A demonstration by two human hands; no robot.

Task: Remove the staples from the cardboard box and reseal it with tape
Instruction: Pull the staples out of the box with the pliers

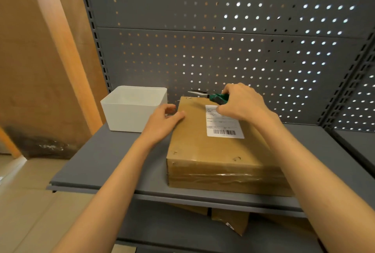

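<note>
While left hand [162,120] rests flat on box [211,151] | right hand [241,103] grip clenched round pliers [211,96]

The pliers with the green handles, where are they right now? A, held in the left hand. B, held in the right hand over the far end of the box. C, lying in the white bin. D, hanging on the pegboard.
B: the right hand grips the green-handled pliers above the far end of the cardboard box, while the left hand rests on the box's left edge, beside the white bin.
</note>
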